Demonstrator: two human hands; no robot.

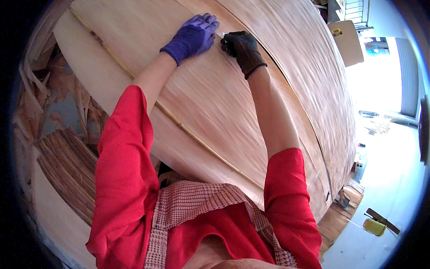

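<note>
My left hand (192, 38), in a purple glove, lies flat on a wide pale sheet of wood veneer (201, 98) with its fingers stretched out. Close to its right, my right hand (242, 48), in a dark worn glove, is closed with the fingertips down at the sheet. A small whitish bit shows by those fingers, too little to name. A thin bamboo stick (181, 124) lies lengthwise across the sheet, nearer to me. Past my right hand, a dark seam runs along the edge of another, rippled veneer sheet (309, 62).
At the left stands a stack of brown veneer strips (67, 166), with torn veneer scraps (40, 107) behind it. A beige board (347, 42) juts out at the far right. On the floor at right are a yellow object (374, 227) and a dark flat bar (383, 220).
</note>
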